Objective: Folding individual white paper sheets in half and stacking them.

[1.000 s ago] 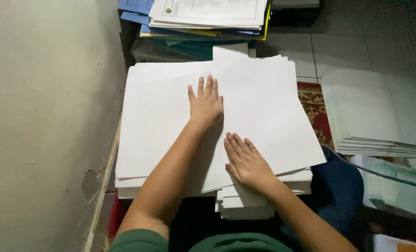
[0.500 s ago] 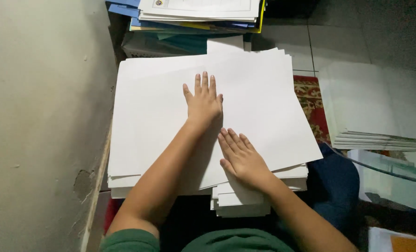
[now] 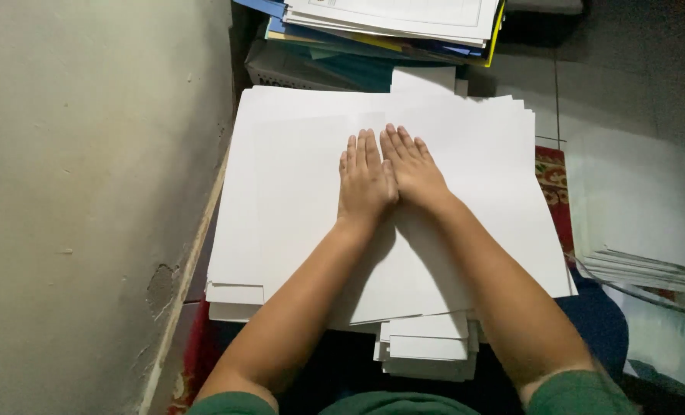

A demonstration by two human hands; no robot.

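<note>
Pressing flat on the top sheet (image 3: 465, 230) of a large white paper stack (image 3: 235, 253), the left hand (image 3: 364, 180) and the right hand (image 3: 413, 170) are lying side by side, palms down, fingers straight and together, gripping nothing. Their inner edges are touching along the thumbs, and the fingertips are pointing toward the far edge of the stack. Both hands are resting a little beyond the middle of the top sheet, nearer its far edge than its near one. Forearms are running back from the hands toward the near edge, ending in green sleeves (image 3: 580, 392) at the bottom of the view.

Beneath the top sheet, the stack is fanning out unevenly, with lower sheets showing past the left and near edges. A narrower pile of white sheets (image 3: 427, 353) is sticking out under the near edge, between the forearms. What is carrying the stack cannot be made out.

Beyond the far edge, a heap of blue, teal and yellow folders and papers (image 3: 388, 31) is lying. A plain wall (image 3: 89, 192) is standing just beside the left edge. To the right, a patterned red rug (image 3: 551, 184) is showing on the tiled floor (image 3: 634, 84), and another pile of white sheets (image 3: 650, 269) is lying well apart near the right edge of the view.
</note>
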